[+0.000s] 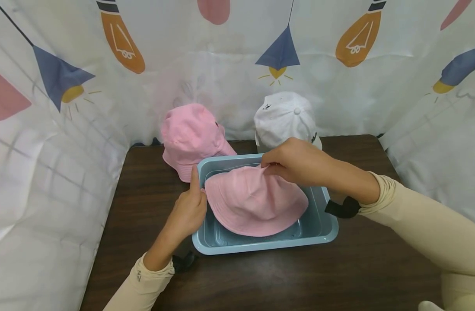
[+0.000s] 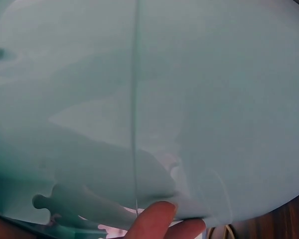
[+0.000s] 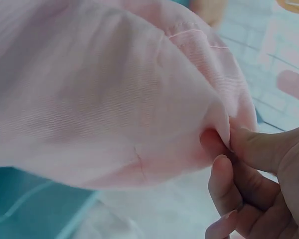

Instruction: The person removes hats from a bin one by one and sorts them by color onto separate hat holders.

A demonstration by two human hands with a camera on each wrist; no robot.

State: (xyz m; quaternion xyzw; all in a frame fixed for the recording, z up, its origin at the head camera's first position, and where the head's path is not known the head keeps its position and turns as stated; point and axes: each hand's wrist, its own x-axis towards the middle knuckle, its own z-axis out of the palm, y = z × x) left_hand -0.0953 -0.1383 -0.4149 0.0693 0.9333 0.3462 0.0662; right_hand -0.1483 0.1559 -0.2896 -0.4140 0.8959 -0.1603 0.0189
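Observation:
A light blue plastic basin point(image 1: 260, 248) stands on the dark wooden table. Over it is a pink bucket hat point(image 1: 256, 203), brim downward and crown creased. My right hand point(image 1: 299, 162) pinches the top of the crown between thumb and fingers; the pinched fold of fabric point(image 3: 139, 109) shows closely in the right wrist view. At the basin's left rim, my left hand point(image 1: 186, 211) grips the edge, index finger pointing along it and thumb over the rim. The basin's smooth wall point(image 2: 189, 124) fills most of the left wrist view, with fingertips point(image 2: 157, 216) at the bottom.
Behind the basin's left corner sits a second pink hat point(image 1: 194, 136), and a white cap point(image 1: 285, 121) stands behind its right side. A white curtain point(image 1: 221, 56) printed with lamps and bulbs hangs along the table's back and sides.

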